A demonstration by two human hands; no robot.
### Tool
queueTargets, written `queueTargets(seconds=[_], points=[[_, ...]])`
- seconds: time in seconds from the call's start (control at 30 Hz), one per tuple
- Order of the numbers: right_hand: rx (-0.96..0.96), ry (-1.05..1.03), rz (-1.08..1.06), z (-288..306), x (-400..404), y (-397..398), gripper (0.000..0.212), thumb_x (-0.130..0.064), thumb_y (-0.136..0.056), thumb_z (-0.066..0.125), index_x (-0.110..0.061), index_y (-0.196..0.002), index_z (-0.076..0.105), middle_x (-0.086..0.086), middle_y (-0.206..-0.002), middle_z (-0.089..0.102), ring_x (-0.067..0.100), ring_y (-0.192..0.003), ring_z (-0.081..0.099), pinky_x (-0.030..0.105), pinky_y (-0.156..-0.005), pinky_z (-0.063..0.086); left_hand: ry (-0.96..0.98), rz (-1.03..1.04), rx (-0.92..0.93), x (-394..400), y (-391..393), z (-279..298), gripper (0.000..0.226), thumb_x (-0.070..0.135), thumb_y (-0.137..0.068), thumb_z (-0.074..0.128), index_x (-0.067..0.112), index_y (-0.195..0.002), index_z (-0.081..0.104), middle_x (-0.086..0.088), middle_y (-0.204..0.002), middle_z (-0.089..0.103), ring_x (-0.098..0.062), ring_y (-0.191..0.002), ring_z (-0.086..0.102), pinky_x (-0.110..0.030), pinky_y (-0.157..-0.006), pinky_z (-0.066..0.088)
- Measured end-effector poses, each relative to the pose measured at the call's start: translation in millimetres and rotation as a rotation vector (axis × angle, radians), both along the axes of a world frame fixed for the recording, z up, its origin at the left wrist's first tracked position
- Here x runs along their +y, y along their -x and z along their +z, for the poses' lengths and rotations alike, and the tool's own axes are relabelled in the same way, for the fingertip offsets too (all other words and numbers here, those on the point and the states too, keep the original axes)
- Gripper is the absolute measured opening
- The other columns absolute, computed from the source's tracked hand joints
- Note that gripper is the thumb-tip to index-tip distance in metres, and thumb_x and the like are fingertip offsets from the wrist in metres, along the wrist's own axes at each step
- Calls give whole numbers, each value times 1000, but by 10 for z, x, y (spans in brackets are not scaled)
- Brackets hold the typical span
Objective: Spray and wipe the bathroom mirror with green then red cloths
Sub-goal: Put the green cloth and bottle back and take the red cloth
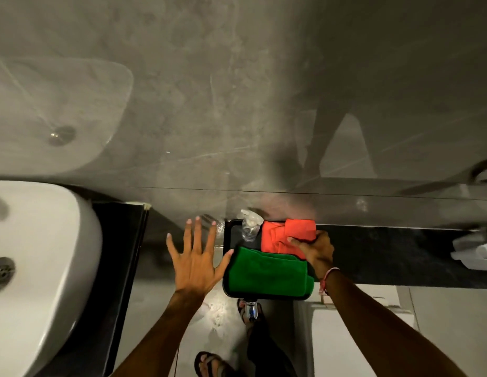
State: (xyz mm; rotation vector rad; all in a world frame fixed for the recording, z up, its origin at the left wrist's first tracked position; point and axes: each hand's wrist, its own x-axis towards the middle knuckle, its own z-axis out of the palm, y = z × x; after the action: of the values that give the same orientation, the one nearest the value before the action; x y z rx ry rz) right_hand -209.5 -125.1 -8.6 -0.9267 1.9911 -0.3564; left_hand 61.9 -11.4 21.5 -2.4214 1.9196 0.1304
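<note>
A black tray sits below the mirror. In it lie a folded green cloth at the front, a red cloth at the back, and a clear spray bottle with a white trigger at the back left. My right hand rests on the red cloth's right edge, fingers closed on it. My left hand hovers just left of the tray, fingers spread wide, thumb touching the tray's left rim, holding nothing.
A white washbasin on a dark counter stands at the left. A dark ledge runs right of the tray, with a white fitting at the far right. A chrome tap sticks out under the tray. My sandalled feet are below.
</note>
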Motion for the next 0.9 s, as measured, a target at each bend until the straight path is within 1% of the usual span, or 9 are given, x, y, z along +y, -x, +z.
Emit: queueTargets(seconds=[0.1, 0.17, 0.33, 0.43, 0.57, 0.63, 0.73, 0.8, 0.9], points=[[79, 19, 46, -21, 35, -93, 95, -44, -56, 103, -6, -130, 58, 21, -135, 70, 43, -127, 66, 56, -109, 52, 19, -30, -55, 74, -147, -36, 93, 85, -84, 28, 33, -160, 16, -16, -170, 13, -38, -157, 12, -77, -116, 8], [137, 62, 64, -21, 66, -134, 92, -43, -58, 102, -5, -130, 60, 24, -134, 70, 45, -126, 66, 59, -108, 52, 38, -33, -71, 143, -198, -42, 96, 88, -82, 28, 34, -160, 18, -15, -170, 13, -39, -157, 12, -79, -113, 9], [121, 189, 127, 32, 102, -245, 41, -12, -79, 89, 7, -112, 77, 36, -115, 76, 54, -110, 71, 51, -93, 58, 89, -73, -95, 237, -242, 66, 94, 88, -83, 26, 35, -160, 17, -15, -170, 14, -37, -157, 15, -79, -113, 9], [146, 238, 202, 237, 117, -190, 37, -7, -85, 79, 10, -117, 72, 39, -118, 72, 56, -113, 68, 55, -94, 56, 126, -103, -102, 240, -244, 222, 92, 87, -85, 23, 35, -161, 14, -15, -170, 13, -36, -157, 14, -79, -114, 8], [115, 316, 474, 975, 150, -41, 49, -7, -87, 79, -12, -135, 68, 27, -128, 73, 46, -121, 68, 51, -97, 57, 226, -189, -79, 214, -221, 731, 90, 84, -87, 25, 32, -160, 23, -17, -168, 23, -36, -155, 22, -76, -115, 15], [41, 334, 681, 1524, 112, 46, 43, 0, -86, 80, -33, -113, 76, 7, -110, 80, 30, -107, 77, 42, -83, 61, 339, -216, -13, 180, -205, 1161, 86, 80, -89, 26, 28, -157, 33, -18, -161, 40, -36, -149, 38, -69, -116, 26], [-132, 348, 948, 2590, 63, -21, 52, 16, -76, 84, -35, -84, 77, -20, -75, 80, -11, -73, 70, 19, -74, 57, 598, -267, 372, 110, -234, 1887, 71, 65, -97, 31, 22, -152, 42, -11, -145, 55, -26, -134, 54, -43, -114, 40], [-149, 368, 1102, 3372, 81, -278, 45, 11, -74, 89, -32, -79, 77, -25, -69, 77, -16, -64, 63, 13, -68, 53, 648, -203, 929, 58, -266, 2403, 55, 56, -99, 38, 29, -146, 45, -2, -143, 56, -15, -135, 53, -31, -116, 39], [-225, 440, 1340, 4355, 160, -861, 35, 1, -76, 91, -29, -87, 79, -24, -82, 80, -12, -73, 66, 11, -72, 55, 483, -80, 1825, 13, -342, 3068, 42, 42, -95, 45, 28, -131, 60, 1, -133, 68, -21, -130, 60, -29, -105, 52]])
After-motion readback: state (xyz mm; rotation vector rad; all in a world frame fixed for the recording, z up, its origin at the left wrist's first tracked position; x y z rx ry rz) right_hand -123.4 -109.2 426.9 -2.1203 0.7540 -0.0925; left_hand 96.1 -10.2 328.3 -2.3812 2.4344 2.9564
